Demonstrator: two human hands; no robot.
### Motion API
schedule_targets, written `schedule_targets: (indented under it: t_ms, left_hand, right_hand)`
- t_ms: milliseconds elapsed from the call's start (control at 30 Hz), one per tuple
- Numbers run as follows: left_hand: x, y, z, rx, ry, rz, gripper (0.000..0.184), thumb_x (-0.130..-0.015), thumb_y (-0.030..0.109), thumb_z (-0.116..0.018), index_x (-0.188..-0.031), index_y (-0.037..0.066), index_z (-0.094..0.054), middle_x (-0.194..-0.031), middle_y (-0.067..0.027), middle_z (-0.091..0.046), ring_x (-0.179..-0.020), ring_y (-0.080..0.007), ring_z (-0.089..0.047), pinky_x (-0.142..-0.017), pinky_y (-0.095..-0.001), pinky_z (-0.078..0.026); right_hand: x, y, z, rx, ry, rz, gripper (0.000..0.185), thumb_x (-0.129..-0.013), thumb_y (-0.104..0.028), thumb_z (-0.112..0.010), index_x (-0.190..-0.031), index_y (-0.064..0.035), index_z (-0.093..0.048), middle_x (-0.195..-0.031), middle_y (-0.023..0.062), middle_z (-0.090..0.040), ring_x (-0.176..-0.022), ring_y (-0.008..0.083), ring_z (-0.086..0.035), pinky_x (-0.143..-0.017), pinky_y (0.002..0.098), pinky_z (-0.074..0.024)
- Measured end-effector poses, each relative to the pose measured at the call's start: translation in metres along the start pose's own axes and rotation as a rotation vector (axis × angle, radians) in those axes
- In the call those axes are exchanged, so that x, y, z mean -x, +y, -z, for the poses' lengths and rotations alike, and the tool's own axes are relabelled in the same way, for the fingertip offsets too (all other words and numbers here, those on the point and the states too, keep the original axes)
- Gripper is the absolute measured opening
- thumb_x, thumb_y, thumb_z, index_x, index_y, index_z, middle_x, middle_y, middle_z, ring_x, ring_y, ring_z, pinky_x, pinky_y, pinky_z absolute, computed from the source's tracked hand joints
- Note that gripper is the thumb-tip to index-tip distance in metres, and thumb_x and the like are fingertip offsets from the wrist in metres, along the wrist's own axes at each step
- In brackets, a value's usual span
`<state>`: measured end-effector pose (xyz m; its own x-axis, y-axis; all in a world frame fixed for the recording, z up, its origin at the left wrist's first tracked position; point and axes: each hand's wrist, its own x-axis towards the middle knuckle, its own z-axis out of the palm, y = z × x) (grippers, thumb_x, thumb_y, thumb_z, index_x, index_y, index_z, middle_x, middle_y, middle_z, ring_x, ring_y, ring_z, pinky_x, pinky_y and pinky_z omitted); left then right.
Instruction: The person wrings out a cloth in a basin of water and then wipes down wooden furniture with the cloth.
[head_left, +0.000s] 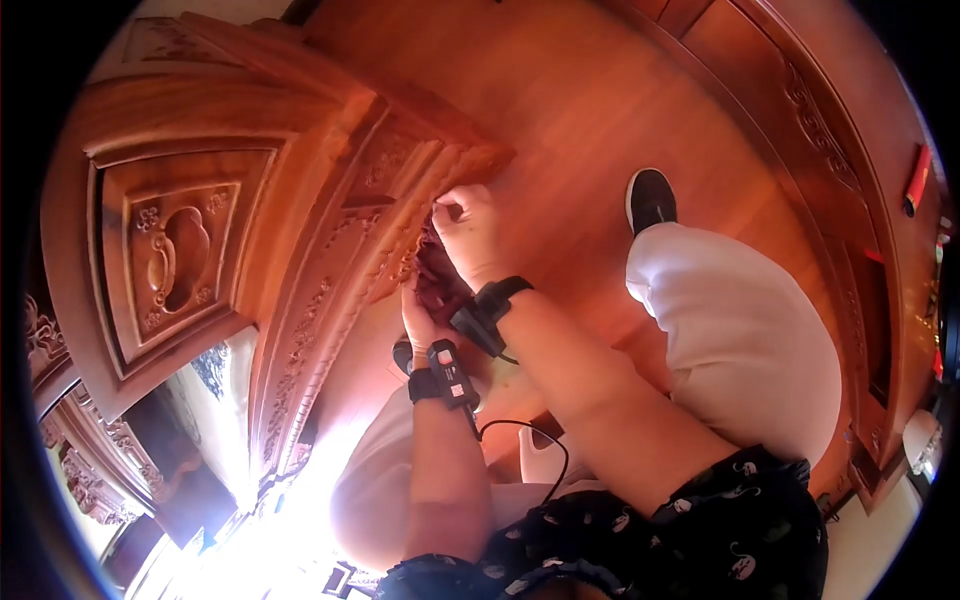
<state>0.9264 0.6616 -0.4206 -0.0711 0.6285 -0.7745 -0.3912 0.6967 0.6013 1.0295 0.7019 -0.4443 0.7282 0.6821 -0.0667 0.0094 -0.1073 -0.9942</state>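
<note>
Crumpled dark-red cloth [438, 285] beside carved reddish-brown wooden furniture [300, 240].
It lies between your left hand [418, 318] and right hand [470, 235], close by the right fingers, which curl, thumb and forefinger nearly meeting; whether either hand pinches it, I can't tell.

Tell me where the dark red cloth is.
In the head view, the dark red cloth is just left of centre, bunched between the left hand and right hand, beside the carved furniture.
</note>
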Motion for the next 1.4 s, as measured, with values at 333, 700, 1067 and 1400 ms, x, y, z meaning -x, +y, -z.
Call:
schedule_targets:
  t_ms: [333, 700, 1067, 1400]
  left_hand:
    - [0.003, -0.007, -0.006, 0.172, -0.29, 0.142, 0.033, -0.083, 0.033, -0.049, -0.104, 0.008, -0.055, -0.1, -0.0095, -0.059, -0.093, -0.0276, -0.056, -0.079, -0.0399, -0.046]
    - [-0.006, -0.006, 0.008, 0.122, -0.096, 0.144, 0.036, -0.081, 0.032, -0.052, -0.107, 0.007, -0.054, -0.103, -0.0087, -0.058, -0.093, -0.0267, -0.056, -0.078, -0.0395, -0.046]
    - [0.019, 0.019, -0.017, 0.089, -0.109, 0.007, 0.026, -0.079, 0.036, -0.055, -0.092, 0.014, -0.057, -0.085, -0.004, -0.06, -0.078, -0.0248, -0.057, -0.071, -0.0403, -0.046]
    - [-0.001, -0.006, 0.0, 0.175, -0.435, 0.152, 0.034, -0.084, 0.027, -0.046, -0.109, 0.006, -0.053, -0.105, -0.0086, -0.058, -0.099, -0.0265, -0.053, -0.086, -0.0408, -0.043]
  right_hand:
    - [0.003, 0.056, 0.02, -0.079, -0.057, -0.407, 0.008, -0.071, -0.006, -0.063, -0.077, -0.0018, -0.063, -0.069, 0.0046, -0.061, -0.062, 0.0107, -0.054, -0.058, 0.0238, -0.0437]
    - [0.003, 0.027, 0.008, -0.156, 0.006, -0.635, 0.003, -0.067, -0.005, -0.062, -0.068, -0.0033, -0.061, -0.072, 0.008, -0.058, -0.065, 0.0178, -0.055, -0.062, 0.0288, -0.0447]
    - [-0.007, -0.011, -0.004, -0.012, 0.027, -0.021, 0.002, -0.063, -0.002, -0.061, -0.065, -0.0012, -0.059, -0.069, 0.0143, -0.055, -0.067, 0.0306, -0.055, -0.063, 0.0362, -0.0451]
    - [0.007, 0.083, 0.027, 0.197, 0.006, -0.437, 0.009, -0.068, -0.011, -0.064, -0.07, -0.0024, -0.063, -0.062, 0.0094, -0.061, -0.057, 0.013, -0.056, -0.054, 0.0284, -0.0448]
